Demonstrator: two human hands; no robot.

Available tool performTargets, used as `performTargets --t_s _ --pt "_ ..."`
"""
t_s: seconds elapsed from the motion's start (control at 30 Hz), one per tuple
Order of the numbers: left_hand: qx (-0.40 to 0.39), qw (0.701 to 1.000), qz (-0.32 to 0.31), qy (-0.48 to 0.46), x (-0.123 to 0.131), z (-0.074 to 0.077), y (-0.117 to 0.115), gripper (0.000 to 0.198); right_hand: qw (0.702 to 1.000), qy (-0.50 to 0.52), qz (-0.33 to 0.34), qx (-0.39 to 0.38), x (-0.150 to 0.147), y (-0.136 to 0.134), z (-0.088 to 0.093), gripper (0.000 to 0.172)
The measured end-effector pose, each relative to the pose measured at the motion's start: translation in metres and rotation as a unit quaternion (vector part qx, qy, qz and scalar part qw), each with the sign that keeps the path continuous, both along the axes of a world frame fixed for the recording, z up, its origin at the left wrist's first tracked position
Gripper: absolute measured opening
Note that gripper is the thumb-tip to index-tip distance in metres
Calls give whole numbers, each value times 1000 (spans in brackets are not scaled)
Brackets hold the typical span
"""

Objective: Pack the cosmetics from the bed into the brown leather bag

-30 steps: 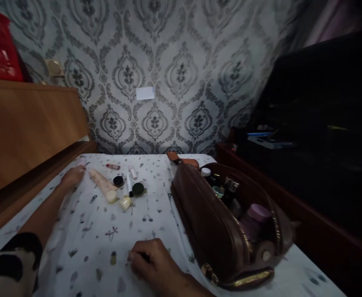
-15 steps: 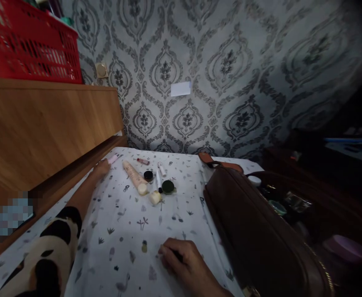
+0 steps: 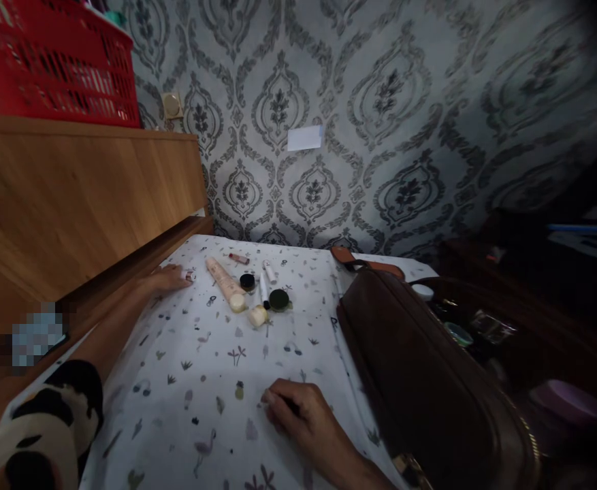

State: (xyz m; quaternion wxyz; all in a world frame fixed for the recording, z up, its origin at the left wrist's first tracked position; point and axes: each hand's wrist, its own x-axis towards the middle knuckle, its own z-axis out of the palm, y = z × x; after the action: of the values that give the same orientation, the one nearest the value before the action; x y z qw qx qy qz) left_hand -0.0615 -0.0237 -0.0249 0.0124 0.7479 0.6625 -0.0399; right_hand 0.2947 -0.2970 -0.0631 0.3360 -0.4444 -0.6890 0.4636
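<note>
My left hand [image 3: 171, 278] reaches to the far left of the patterned white cloth [image 3: 165, 408], its fingers closed on a small pinkish tube [image 3: 190, 276] that is mostly hidden. To its right lie a beige tube [image 3: 221, 279], a thin red-brown tube [image 3: 239, 258], a round black pot [image 3: 247, 281], a slim white tube [image 3: 263, 289], a short white-pink tube [image 3: 269, 271], a dark green lid [image 3: 279, 300] and a cream-coloured jar [image 3: 258, 315]. Near the front, my right hand [image 3: 298, 418] rests loosely curled on the cloth, with nothing visible in it.
A dark brown bag [image 3: 421, 367] stands at the right, beside a dark surface holding a white-lidded jar [image 3: 423, 292] and a pink container [image 3: 568, 401]. On the left are a wooden cabinet [image 3: 84, 197], a red basket [image 3: 63, 68] on top, and a blurred item [image 3: 37, 337].
My left hand has shifted slightly and turned, and less of the pink tube shows beyond its fingers. My right hand stays in nearly the same place. The view has moved a little.
</note>
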Motion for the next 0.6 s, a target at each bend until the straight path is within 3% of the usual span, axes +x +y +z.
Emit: performTargets --t_s 0.1,0.3,0.5,0.6 --pt "-25 999 12 35 3 2 -23 66 1000 -1 2 8 1 -1 0 41" --pt "-43 997 -12 66 -3 17 -75 64 1000 -7 3 11 1 -1 -1 39" --pt "-23 997 -52 52 -3 4 -132 71 1000 -7 9 7 2 -2 0 40" --pt "-3 995 -47 87 -5 2 -159 59 1000 1 8 7 1 -1 -1 40"
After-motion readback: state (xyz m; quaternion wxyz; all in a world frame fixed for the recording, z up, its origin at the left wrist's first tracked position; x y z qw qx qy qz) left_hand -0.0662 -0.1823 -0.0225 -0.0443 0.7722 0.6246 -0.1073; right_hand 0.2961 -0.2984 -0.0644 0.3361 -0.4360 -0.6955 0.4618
